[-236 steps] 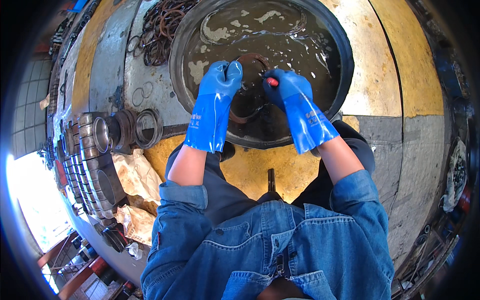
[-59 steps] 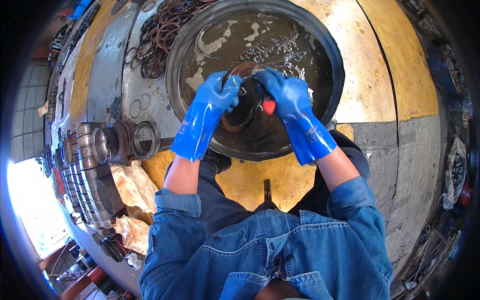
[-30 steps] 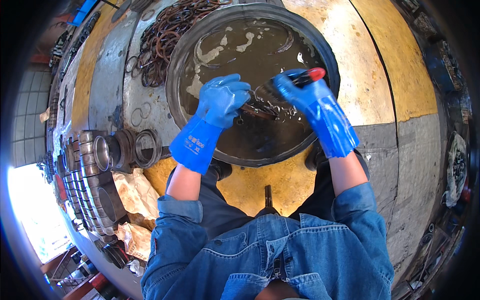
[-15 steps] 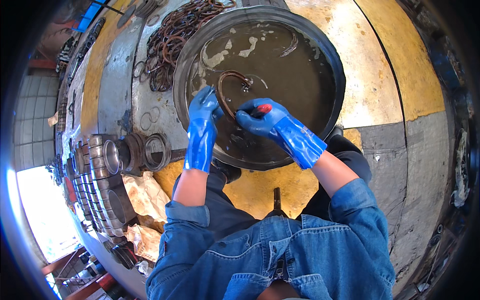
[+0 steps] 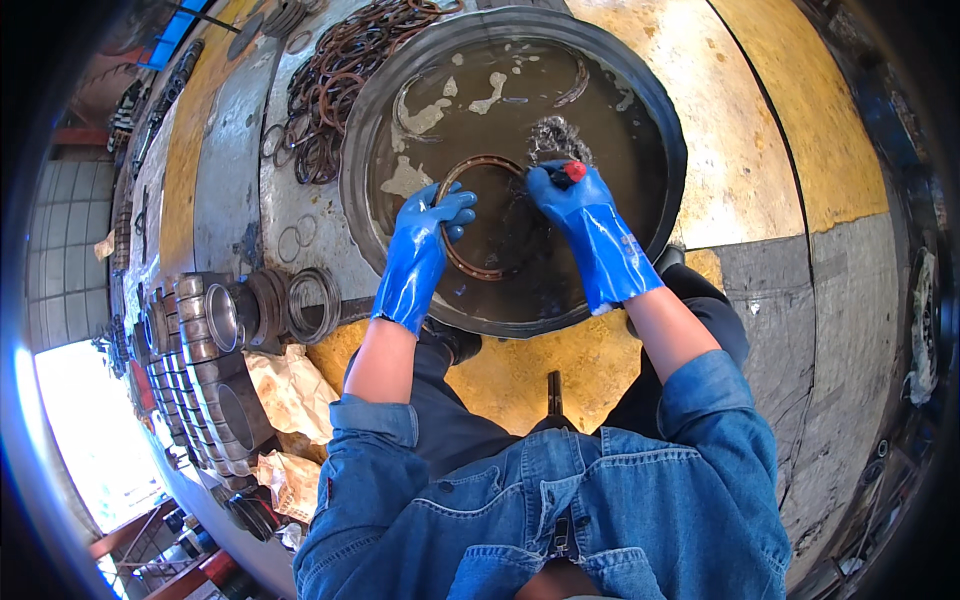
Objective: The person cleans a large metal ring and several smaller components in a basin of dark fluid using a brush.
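My left hand (image 5: 432, 215), in a wet blue rubber glove, is closed around the left side of a brown metal ring (image 5: 472, 268). The ring is held over the murky liquid in a wide dark round tub (image 5: 362, 215). At the ring's right side, my right hand (image 5: 578, 200), gloved the same way, grips a tool with a red-and-black handle (image 5: 573, 170). Just beyond that hand is a bright, ruffled patch (image 5: 558, 138); whether it is bristles or splashing liquid I cannot tell. The tool's working end is not clear.
A heap of brown rings (image 5: 335, 85) lies beyond the tub's left rim. Thin rings (image 5: 290, 243) lie on the metal-plated floor. Stacked metal cylinders and rings (image 5: 205, 350) stand at the left, beside brown paper (image 5: 292, 390). My legs straddle the tub's near side.
The ring has turned from nearly edge-on to showing its round opening. My right hand has moved farther away and to the right, and the bright patch has appeared beyond it.
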The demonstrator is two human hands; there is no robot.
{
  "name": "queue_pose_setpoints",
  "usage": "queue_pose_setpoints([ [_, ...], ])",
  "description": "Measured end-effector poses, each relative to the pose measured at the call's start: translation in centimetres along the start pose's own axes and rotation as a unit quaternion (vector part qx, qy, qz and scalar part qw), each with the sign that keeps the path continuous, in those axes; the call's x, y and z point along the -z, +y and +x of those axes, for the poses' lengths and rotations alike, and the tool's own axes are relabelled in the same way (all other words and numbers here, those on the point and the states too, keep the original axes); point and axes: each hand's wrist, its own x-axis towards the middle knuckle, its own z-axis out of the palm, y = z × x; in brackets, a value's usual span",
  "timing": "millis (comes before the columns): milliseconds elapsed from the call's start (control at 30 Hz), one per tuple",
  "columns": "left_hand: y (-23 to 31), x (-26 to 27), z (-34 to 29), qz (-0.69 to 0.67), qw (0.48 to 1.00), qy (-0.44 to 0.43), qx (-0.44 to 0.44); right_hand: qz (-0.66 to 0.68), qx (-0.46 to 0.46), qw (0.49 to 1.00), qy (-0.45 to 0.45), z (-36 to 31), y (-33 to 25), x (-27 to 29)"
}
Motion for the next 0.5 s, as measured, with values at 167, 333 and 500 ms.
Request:
queue_pose_setpoints([
  [167, -2.5, 0.6, 1.2, -0.079, 0.996, -0.005, -0.052, 0.261, 0.211, 0.932, -0.134, -3.7, -5.1, -1.7],
  [333, -2.1, -1.0, 0.7, -0.029, 0.994, -0.015, -0.104, 0.196, 0.091, 0.976, 0.036, -0.7, -2.9, -2.0],
  [500, -0.4, 0.0, -0.3, -0.048, 0.996, -0.013, -0.079, 0.211, -0.019, 0.97, 0.117, -1.3, -3.2, 0.8],
])
